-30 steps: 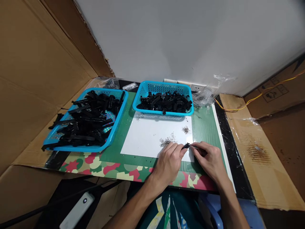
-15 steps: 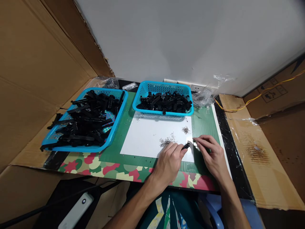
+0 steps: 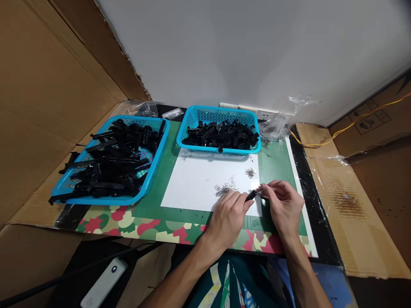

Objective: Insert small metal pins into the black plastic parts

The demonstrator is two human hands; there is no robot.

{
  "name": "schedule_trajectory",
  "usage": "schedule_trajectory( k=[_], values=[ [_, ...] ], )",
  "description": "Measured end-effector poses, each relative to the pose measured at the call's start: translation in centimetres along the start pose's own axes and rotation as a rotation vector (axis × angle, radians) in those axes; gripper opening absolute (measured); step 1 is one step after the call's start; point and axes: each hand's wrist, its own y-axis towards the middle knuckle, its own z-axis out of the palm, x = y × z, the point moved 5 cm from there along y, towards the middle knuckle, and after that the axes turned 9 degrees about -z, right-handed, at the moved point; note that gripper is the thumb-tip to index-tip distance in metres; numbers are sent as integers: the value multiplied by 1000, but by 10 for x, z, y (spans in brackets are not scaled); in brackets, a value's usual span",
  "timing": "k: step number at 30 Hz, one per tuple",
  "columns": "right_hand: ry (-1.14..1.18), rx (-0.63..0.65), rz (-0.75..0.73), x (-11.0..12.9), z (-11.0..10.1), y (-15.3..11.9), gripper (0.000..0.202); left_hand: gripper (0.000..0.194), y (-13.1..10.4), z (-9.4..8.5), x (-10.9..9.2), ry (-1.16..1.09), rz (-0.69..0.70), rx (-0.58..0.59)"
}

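My left hand (image 3: 229,214) is closed on a black plastic part (image 3: 251,196), whose end sticks out past the thumb and forefinger. Close beside that end, my right hand (image 3: 284,203) is closed in a pinch. Something thin and dark shows at its fingertips, too small to name, and it meets or nearly meets the black part. Under both hands lies a white sheet (image 3: 186,184). It bears a loose heap of tiny wire pieces (image 3: 226,188) by the left knuckles and a smaller wire pile (image 3: 250,173) further back.
A blue basket (image 3: 154,175) of long black parts stands at the left. Behind the sheet is another blue basket (image 3: 221,149) with small black pieces. Clear plastic bags (image 3: 272,130) lie near a power strip (image 3: 266,114). Cardboard walls (image 3: 41,85) flank the table; a yellow cable (image 3: 340,133) runs at right.
My right hand has moved left, bringing its fingertips up to the end of the black part. The left hand keeps its hold in nearly the same place.
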Motion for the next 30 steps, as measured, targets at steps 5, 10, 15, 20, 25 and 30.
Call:
schedule_trajectory(
  k=[5,10,15,20,25,30],
  values=[
    [-157,34,-84,0,0,-3,23,27,0,0,-1,13,16,3],
    [-253,48,-151,3,0,-4,22,30,0,0,-1,30,28,-1],
    [-233,71,-134,7,2,-3,21,29,0,2,-2,41,43,18],
    [-288,56,-170,11,3,-3,23,30,-1,2,-3,64,56,8],
    [-202,29,-125,7,4,-5,20,27,-1,2,-4,71,41,20],
    [-68,-34,-60,6,-1,-2,18,22,-1,1,-6,71,57,0]
  ],
)
